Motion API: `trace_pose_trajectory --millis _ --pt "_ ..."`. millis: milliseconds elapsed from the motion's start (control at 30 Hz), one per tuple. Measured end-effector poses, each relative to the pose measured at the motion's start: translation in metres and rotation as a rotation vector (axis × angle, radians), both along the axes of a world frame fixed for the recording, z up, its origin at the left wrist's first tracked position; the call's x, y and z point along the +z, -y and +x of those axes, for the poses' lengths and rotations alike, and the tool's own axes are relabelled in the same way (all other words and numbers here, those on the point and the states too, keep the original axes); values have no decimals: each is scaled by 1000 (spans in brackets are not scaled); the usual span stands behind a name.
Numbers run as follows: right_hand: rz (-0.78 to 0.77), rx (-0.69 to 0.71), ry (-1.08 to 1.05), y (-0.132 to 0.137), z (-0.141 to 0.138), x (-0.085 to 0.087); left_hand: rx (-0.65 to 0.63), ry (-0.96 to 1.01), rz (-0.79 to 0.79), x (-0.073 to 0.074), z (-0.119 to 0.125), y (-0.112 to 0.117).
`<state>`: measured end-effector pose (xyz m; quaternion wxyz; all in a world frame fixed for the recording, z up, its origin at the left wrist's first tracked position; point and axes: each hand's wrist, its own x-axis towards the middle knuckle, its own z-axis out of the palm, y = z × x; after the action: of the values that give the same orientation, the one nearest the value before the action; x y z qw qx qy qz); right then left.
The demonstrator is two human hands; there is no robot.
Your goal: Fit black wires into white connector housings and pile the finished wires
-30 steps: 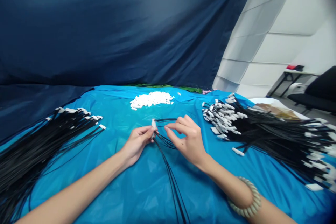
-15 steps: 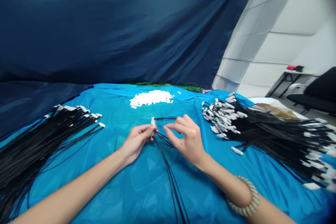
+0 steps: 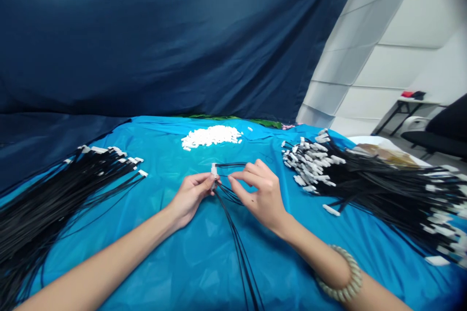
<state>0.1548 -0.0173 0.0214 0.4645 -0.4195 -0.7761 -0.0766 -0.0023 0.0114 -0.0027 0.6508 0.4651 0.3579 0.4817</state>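
Note:
Between thumb and fingers my left hand (image 3: 191, 199) pinches a white plug connector (image 3: 213, 169), held upright over the blue cloth. Several thin black wires (image 3: 237, 238) run from it, some curving down towards me, others stretching right. My right hand (image 3: 260, 194) is just right of the connector, thumb and forefinger pinched on one black wire (image 3: 224, 176) that leads to it. More wires pass behind the right fingers, which hide part of them. A beaded bracelet (image 3: 345, 274) is on the right wrist.
Beyond the hands lies a pile of small white connector pieces (image 3: 211, 136). A bundle of black cables (image 3: 54, 204) with white ends is on the left, another cable bundle (image 3: 379, 180) on the right. Blue cloth (image 3: 164, 262) covers the table; a dark curtain (image 3: 164, 39) hangs behind.
Both hands keep nearly the same pose on the connector and wire. The whole view has shifted very slightly.

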Motion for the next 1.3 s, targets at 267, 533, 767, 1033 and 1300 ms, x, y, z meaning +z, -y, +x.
trace_pose_trajectory --millis 267,533,767,1033,1300 --pt "32 1 25 0 0 -2 -15 -9 18 -2 -1 0" --pt "60 8 72 -1 -2 -5 -21 -39 47 -2 -1 1" --pt "61 21 103 0 -2 -7 -34 -41 58 -2 -1 1" --pt "58 29 123 -2 -3 -11 -39 -57 70 -3 -3 1" --pt "101 43 104 0 1 -5 34 -19 18 -4 -2 -2"
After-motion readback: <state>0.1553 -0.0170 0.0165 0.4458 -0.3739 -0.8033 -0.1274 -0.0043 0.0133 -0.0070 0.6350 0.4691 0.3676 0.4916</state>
